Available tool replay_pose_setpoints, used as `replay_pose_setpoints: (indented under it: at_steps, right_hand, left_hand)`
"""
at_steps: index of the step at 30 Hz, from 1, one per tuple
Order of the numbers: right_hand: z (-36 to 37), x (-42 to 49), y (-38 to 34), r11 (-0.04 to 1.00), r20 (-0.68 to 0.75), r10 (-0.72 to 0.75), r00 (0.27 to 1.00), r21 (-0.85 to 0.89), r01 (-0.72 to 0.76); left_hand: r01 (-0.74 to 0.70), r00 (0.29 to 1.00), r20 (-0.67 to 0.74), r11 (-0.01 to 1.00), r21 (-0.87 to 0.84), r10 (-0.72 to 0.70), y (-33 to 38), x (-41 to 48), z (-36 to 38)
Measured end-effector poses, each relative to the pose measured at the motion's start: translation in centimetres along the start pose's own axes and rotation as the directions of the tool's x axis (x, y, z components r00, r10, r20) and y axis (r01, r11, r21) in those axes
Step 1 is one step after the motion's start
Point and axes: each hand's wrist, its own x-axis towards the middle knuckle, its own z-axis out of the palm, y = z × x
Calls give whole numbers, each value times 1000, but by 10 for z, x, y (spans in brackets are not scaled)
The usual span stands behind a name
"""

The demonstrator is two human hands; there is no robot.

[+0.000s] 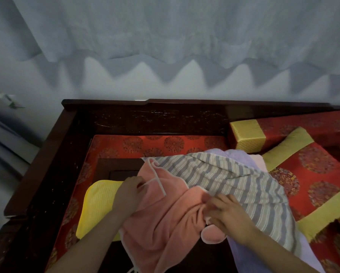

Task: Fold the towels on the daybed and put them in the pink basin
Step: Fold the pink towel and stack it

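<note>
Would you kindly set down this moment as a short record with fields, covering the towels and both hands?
surface: daybed with red patterned cushion
pink towel: crumpled, unfolded, in front
striped towel: spread right of the pink one, touching it
yellow towel: flat at left, partly under the left arm
lavender towel: under the striped one
left hand: grips pink towel's upper left
right hand: pinches a bunched pink fold
pink basin: not in view

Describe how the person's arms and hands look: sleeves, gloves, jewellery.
The left forearm and right forearm are bare to the frame edge, no sleeve in view. The left hand and right hand wear no gloves; no watch, bracelet or ring shows, though the picture is dim.
</note>
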Motion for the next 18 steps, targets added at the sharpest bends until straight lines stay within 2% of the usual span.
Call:
replay_pose_setpoints:
  at_steps: [2, 3, 6, 8, 10, 13, 16, 18]
  right_hand:
    - [-25, 13, -8, 968, 57, 88, 995, 232, -99]
    - [-42, 20, -14, 935, 113, 87, 990, 334, -120]
    - [-90, 47, -44, 801, 277, -87, 957, 590, -98]
    - [-113, 67, -68, 679, 236, -187, 954, 733, -49]
    - [-120, 86, -86, 610, 124, -102, 987, 791, -37]
    - [-113, 113, -101, 633, -25, 68, 997, 774, -23]
    - [-109, 129, -105, 582, -41, 146, 988, 811, -52]
    - [-106, 134, -108, 567, -30, 139, 990, 822, -55]
  left_hand:
    - [54, 995, -76, 983, -177, -68, 13, -5, -13]
    - [89, 987, -105, 958, -272, -121, 19, -9, -21]
    - [145, 972, -95, 868, -474, -214, 34, -24, -41]
    - [194, 967, -15, 769, -609, -256, 42, -35, -50]
    - [251, 956, 84, 637, -729, -280, 49, -45, -58]
    - [263, 954, 139, 514, -816, -267, 60, -59, -69]
    - [264, 955, 173, 421, -868, -242, 64, -70, -77]
    - [255, 960, 176, 415, -873, -220, 61, -77, -82]
